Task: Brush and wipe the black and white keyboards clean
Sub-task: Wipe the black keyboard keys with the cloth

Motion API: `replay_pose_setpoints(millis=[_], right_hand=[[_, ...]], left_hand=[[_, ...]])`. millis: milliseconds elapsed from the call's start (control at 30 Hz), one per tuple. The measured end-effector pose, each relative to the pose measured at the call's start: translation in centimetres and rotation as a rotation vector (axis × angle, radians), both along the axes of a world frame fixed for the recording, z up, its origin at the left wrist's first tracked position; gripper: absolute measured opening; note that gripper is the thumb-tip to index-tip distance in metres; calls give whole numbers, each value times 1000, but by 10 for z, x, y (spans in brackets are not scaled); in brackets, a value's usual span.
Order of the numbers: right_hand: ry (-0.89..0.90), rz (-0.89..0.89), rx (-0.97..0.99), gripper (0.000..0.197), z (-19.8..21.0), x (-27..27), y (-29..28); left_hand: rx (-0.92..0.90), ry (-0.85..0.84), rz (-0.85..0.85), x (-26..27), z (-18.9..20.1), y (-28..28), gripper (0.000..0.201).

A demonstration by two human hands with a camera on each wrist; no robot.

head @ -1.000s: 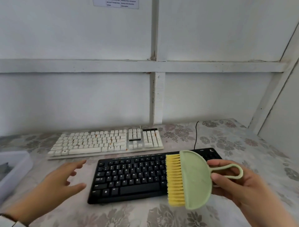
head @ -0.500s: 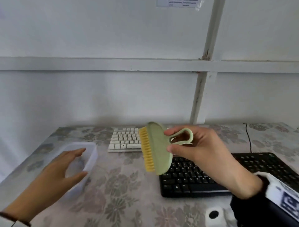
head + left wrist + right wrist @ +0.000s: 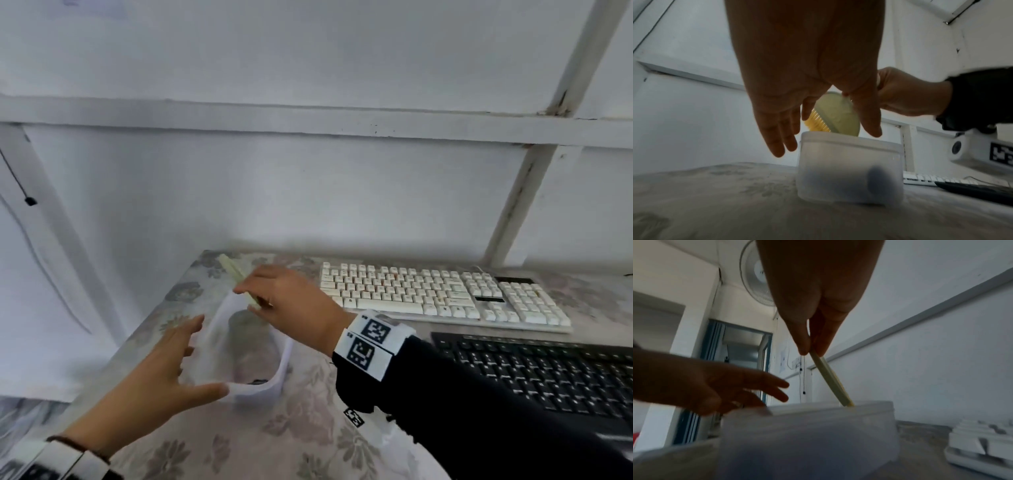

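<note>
My right hand (image 3: 274, 301) pinches a pale green brush (image 3: 836, 118) with yellow bristles (image 3: 816, 125) over a translucent white plastic tub (image 3: 270, 383); its lower edge dips past the tub's rim (image 3: 830, 407). My left hand (image 3: 161, 370) hovers open at the tub's near left side, fingers spread, thumb by the rim. The white keyboard (image 3: 442, 291) lies at the back right of the table. The black keyboard (image 3: 548, 373) lies in front of it, partly hidden by my right sleeve. Something dark (image 3: 877, 178) sits inside the tub.
The table wears a floral cloth (image 3: 301, 431) and stands against a white wall with wooden battens (image 3: 308, 120). Its left edge (image 3: 150, 318) runs just beyond the tub. A wall fan (image 3: 756, 277) and a doorway (image 3: 742, 353) show in the right wrist view.
My right hand has carried the brush left from above the black keyboard to the tub and lowered it in. My left hand has moved to the tub's side. My view has swung left.
</note>
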State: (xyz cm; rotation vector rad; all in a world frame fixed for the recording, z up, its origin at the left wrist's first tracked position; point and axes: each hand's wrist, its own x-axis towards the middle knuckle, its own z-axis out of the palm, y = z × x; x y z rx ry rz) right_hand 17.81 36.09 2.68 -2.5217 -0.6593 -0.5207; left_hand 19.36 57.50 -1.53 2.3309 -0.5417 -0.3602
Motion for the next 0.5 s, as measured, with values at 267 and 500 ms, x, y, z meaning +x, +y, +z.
replay_pose_setpoints(millis=[267,500], right_hand=[[-58,149,-314,24,-37,15,27],[62,171,-246,28,-55,8,17]], left_hand=[[-210,198,69,9,2,6,158],[-326,355,4,24,15,6,119]])
